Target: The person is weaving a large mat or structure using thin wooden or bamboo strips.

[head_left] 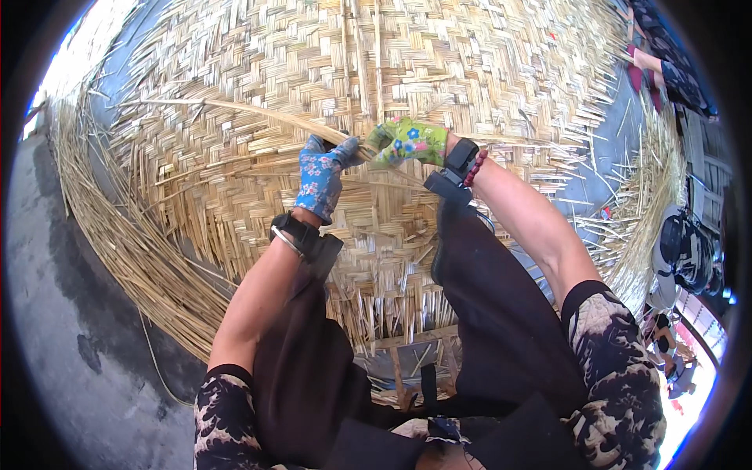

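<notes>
A large herringbone mat point(501, 94) woven from flat, straw-coloured reed strips spreads beneath and in front of me. My left hand point(319, 178), in a blue flowered glove, is closed around a pale reed strip point(262, 113) just above the mat. From that hand the strip runs up and to the left across the weave. My right hand point(413, 142), in a green flowered glove, is closed at the strip's near end, close beside the left. The fingertips of both hands are partly hidden. Two narrow strips stand out lengthwise on the mat beyond my hands.
Long loose reeds point(117, 227) curve along the mat's left side, with grey concrete floor point(55, 329) beyond. More reeds point(646, 196) lie at the right. Another person's leg point(650, 61) shows at the upper right. Dark items point(681, 251) stand at the right edge.
</notes>
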`<state>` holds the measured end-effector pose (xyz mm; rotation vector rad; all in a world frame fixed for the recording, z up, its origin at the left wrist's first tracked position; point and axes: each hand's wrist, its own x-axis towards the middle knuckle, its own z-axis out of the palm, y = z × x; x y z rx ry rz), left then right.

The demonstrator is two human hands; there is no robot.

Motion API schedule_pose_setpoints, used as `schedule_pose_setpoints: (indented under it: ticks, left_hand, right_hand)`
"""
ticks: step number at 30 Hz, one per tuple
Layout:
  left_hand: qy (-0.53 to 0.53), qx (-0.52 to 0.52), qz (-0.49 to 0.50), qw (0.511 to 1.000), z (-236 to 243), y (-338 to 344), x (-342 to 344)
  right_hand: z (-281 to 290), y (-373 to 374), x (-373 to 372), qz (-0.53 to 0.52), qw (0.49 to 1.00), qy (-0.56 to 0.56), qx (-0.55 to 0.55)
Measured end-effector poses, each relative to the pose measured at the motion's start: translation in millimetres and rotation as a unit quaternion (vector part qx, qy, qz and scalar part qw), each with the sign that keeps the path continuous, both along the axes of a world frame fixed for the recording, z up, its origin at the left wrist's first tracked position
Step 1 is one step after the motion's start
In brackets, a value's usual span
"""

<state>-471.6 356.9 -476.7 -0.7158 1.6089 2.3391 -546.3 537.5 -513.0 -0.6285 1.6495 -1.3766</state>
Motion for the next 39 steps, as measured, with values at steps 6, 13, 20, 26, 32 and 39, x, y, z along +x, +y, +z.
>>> schedule_pose_setpoints:
  ticks: [6,13,20,26,32,39]
  left_hand:
    - [0.020,-0.052,0.064,0.996,2,-19,-11]
    - [-0.117,-0.146,-0.184,0.965,42,1,-10]
    - [0.433,-0.569,-0.257,0.650,61,38,-48]
    - [-0.037,-0.223,-0.493,0.840,51,53,-48]
    - [-0.105,-0.115,-0.469,0.869,54,62,-55]
    - [0.004,-0.256,-0.378,0.890,48,80,-45]
  right_hand:
    - [31,-3,1,0.008,0.997,0.024,0.077]
    - [55,22,29,-0.102,0.848,0.485,0.189]
    - [35,48,54,-0.201,0.745,0.611,0.176]
    - [30,57,70,-0.425,0.878,0.047,-0.215]
    - [42,60,75,-0.447,0.867,0.133,-0.176]
    - [60,77,74,-0.374,0.835,0.392,0.099]
